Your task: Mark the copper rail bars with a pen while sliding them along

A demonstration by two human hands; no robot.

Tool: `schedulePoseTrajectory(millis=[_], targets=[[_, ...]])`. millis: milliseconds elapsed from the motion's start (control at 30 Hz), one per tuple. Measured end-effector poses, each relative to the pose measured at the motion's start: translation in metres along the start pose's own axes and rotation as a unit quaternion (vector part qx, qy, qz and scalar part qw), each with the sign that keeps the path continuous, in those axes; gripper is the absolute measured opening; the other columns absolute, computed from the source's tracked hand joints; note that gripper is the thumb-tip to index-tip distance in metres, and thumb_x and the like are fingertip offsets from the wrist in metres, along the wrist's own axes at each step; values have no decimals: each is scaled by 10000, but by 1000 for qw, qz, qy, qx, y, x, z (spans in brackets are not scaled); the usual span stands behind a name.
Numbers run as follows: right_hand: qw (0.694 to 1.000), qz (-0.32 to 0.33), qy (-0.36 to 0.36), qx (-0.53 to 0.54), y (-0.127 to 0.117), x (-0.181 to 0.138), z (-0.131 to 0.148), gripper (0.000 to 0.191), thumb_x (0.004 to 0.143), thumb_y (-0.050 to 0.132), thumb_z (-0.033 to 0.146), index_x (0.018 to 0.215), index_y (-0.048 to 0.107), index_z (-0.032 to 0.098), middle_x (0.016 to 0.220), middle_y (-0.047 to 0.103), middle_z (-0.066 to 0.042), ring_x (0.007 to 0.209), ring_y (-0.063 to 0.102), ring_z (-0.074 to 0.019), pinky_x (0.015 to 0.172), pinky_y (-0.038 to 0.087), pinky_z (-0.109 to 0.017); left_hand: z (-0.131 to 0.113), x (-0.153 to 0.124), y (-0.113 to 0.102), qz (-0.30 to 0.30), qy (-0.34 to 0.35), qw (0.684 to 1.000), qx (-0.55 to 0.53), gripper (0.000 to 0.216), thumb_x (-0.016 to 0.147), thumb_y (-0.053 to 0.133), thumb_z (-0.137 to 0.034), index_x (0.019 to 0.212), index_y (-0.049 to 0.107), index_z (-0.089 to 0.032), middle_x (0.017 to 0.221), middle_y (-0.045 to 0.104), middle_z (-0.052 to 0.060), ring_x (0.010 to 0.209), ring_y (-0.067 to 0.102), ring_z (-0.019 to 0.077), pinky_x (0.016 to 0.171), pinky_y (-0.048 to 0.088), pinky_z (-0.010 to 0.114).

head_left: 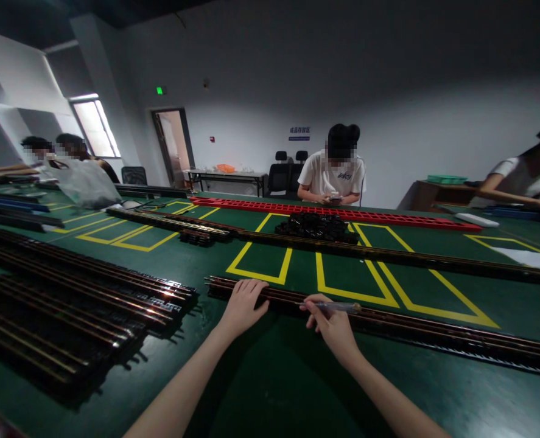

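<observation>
A long dark rail (416, 328) with copper-coloured strips runs across the green table in front of me. My left hand (246, 307) lies over its left part, fingers stretched out and resting on it. Further right, my right hand (331, 322) is closed on a slim screwdriver (336, 306) with a clear handle. The tool is held nearly level, its thin shaft pointing left along the rail; I cannot make out exactly where its tip touches. Part of the rail is covered by both hands.
Several similar dark rails (59, 304) are stacked at left. Beyond my hands lie another long rail (411, 255), a heap of small black parts (315, 228) and a red slotted strip (365, 214). Yellow tape (255, 275) marks the table. A person (331, 170) works opposite; others sit at both sides.
</observation>
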State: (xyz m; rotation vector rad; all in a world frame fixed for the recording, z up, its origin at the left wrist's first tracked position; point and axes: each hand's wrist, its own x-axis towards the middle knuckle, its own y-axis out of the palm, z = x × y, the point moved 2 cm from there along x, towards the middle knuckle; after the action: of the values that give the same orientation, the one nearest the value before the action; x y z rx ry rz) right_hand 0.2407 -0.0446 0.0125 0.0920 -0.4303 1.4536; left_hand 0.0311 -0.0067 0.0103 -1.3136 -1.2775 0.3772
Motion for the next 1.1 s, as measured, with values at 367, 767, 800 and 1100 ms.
schedulePoseTrajectory(millis=[367,767,800,1100], targets=[[1000,-16,-15,-7,-1,-1,5,510,783,493,665,766,625,173,734,700,-74,455,596,-138,389,454,-246,3,-1,-1,1,20,1000,0,295,846,497,-260,1132,547,-206,1126,624,60,1081,540,226,991,365,422],[1000,-9,-26,-13,-2,-1,4,461,809,498,622,779,616,177,720,678,-53,470,584,-126,401,445,-230,4,-1,-2,2,23,1000,2,300,853,505,-269,1142,546,-195,1125,629,63,1074,547,225,984,373,409],[999,-9,-28,-13,-2,-1,4,457,811,500,617,779,616,177,719,678,-52,471,585,-126,402,446,-230,4,-1,-1,3,24,1000,1,301,854,505,-270,1142,546,-192,1125,630,65,1075,547,225,984,374,411],[1000,15,-26,-3,-5,1,0,425,810,526,593,782,617,179,732,690,-64,484,605,-141,415,483,-249,6,-1,0,-3,37,999,3,303,853,506,-265,1144,543,-192,1124,632,69,1071,553,233,974,389,426]])
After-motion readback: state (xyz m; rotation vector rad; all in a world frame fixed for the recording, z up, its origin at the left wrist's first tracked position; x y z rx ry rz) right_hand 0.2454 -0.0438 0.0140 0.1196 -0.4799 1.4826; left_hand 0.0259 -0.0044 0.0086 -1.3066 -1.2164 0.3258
